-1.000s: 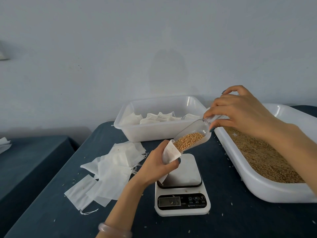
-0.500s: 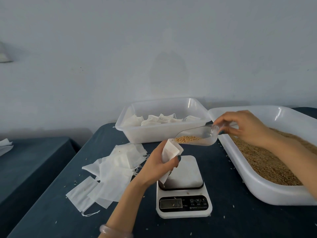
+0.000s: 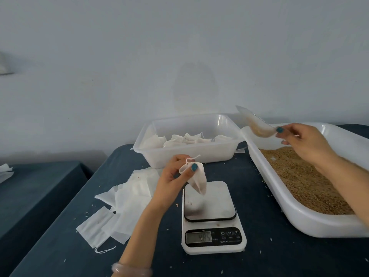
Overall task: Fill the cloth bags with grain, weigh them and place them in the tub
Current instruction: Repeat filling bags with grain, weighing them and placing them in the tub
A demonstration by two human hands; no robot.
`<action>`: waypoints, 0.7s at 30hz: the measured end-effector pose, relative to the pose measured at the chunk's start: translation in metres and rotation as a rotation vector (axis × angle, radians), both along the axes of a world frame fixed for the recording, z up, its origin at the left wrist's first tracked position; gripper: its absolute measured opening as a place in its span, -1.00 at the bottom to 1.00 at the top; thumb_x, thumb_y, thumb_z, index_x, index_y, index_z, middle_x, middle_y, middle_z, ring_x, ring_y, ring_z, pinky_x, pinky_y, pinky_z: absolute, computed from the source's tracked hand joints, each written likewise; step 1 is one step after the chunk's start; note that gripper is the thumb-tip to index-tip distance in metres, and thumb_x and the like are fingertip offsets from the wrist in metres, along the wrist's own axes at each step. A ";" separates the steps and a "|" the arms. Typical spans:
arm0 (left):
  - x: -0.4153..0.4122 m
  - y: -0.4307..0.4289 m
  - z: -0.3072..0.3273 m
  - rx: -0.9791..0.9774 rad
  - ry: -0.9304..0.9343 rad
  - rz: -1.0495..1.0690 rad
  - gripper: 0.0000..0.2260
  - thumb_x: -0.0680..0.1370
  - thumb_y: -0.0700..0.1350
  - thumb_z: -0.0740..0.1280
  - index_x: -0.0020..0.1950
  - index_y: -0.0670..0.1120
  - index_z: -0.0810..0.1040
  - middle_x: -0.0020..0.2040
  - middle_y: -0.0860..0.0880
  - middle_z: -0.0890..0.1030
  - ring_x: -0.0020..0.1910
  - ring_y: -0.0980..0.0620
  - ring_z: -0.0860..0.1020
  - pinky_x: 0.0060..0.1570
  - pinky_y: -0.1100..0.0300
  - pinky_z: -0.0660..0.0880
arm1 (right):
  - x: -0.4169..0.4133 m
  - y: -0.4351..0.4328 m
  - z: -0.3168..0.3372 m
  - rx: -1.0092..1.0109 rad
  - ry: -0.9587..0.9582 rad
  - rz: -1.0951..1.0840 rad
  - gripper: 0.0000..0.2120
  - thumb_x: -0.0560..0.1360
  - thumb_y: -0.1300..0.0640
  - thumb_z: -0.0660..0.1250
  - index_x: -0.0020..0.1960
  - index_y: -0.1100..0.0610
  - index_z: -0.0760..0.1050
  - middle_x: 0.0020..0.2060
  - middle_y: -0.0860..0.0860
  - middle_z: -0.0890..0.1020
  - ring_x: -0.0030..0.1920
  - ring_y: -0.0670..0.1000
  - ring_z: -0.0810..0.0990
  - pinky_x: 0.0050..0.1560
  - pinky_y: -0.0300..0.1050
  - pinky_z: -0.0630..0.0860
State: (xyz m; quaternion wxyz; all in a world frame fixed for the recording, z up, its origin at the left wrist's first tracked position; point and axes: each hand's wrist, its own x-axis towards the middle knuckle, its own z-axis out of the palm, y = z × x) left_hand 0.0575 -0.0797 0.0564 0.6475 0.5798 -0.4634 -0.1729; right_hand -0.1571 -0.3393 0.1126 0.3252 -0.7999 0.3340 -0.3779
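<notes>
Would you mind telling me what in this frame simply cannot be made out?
All in the head view:
- Scale display: the digits are too blurred to read with certainty.
- Cloth bag pinched by the left hand: the cloth hides how much grain is inside.
- Scoop held by the right hand: motion blur hides whether it holds any grain.
- Grain tray: its right part is cut off by the frame edge.

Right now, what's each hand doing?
Left hand: pinching the bag over the scale.
Right hand: holding the scoop over the grain tray.
</notes>
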 end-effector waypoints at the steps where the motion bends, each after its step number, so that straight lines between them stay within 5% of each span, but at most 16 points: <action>1: 0.001 -0.001 0.001 0.002 -0.043 0.042 -0.77 0.50 0.00 0.35 -0.09 -0.17 0.62 0.01 -0.04 0.53 -0.17 0.27 0.51 -0.22 0.45 0.43 | -0.003 -0.006 -0.003 -0.029 0.070 -0.074 -0.66 0.52 -0.20 0.25 0.08 0.04 0.53 -0.09 -0.05 0.63 -0.11 0.00 0.62 -0.12 -0.04 0.49; 5: 0.005 -0.010 -0.001 0.040 -0.152 0.120 -0.73 0.53 -0.05 0.37 -0.16 -0.27 0.56 -0.05 -0.18 0.55 -0.22 0.20 0.48 -0.21 0.41 0.39 | -0.016 -0.023 -0.007 -0.075 0.427 -0.250 -0.74 0.60 -0.14 0.21 0.01 0.05 0.49 -0.27 0.03 0.57 -0.32 0.04 0.50 -0.30 -0.10 0.37; 9: 0.001 -0.020 -0.007 0.054 -0.091 0.044 -0.86 0.59 -0.21 0.35 -0.15 -0.07 0.63 -0.23 0.10 0.58 -0.24 0.17 0.49 -0.18 0.34 0.44 | -0.022 -0.030 -0.010 0.003 0.750 -0.274 -0.65 0.64 -0.02 0.18 -0.07 0.22 0.56 -0.40 0.10 0.47 -0.40 0.06 0.41 -0.37 -0.12 0.26; 12: 0.005 -0.022 -0.017 0.149 -0.198 0.040 -0.80 0.62 -0.23 0.32 -0.02 0.04 0.68 -0.09 0.08 0.68 -0.11 0.00 0.58 -0.02 0.09 0.52 | -0.021 -0.023 -0.013 0.020 1.003 -0.234 -0.65 0.64 -0.02 0.19 -0.12 0.25 0.49 -0.33 0.05 0.45 -0.33 0.01 0.42 -0.30 -0.13 0.33; 15: 0.010 -0.017 -0.022 0.217 -0.256 0.044 -0.79 0.63 -0.18 0.31 0.00 0.12 0.65 -0.03 0.13 0.68 -0.03 -0.05 0.60 0.04 0.06 0.52 | -0.020 -0.016 -0.016 -0.006 1.208 -0.162 -0.67 0.63 -0.05 0.22 0.16 0.22 0.46 -0.06 0.06 0.54 -0.11 0.01 0.50 -0.07 -0.17 0.45; 18: 0.013 -0.009 -0.020 0.183 -0.156 0.033 -0.85 0.58 -0.07 0.36 0.11 0.12 0.62 0.02 0.13 0.66 -0.05 0.05 0.58 0.02 0.20 0.52 | -0.020 -0.007 -0.009 -0.051 1.275 -0.152 -0.59 0.62 -0.11 0.20 0.20 0.22 0.48 -0.05 0.04 0.53 -0.05 0.02 0.52 -0.03 -0.18 0.46; 21: 0.017 -0.005 -0.017 0.153 -0.095 0.044 -0.80 0.58 0.01 0.31 0.17 0.02 0.59 0.09 0.08 0.67 0.10 0.08 0.61 0.11 0.18 0.52 | -0.010 0.012 0.003 -0.216 0.961 -0.209 -0.67 0.62 -0.10 0.19 0.00 0.18 0.48 -0.16 0.02 0.54 -0.15 0.04 0.54 -0.15 -0.10 0.48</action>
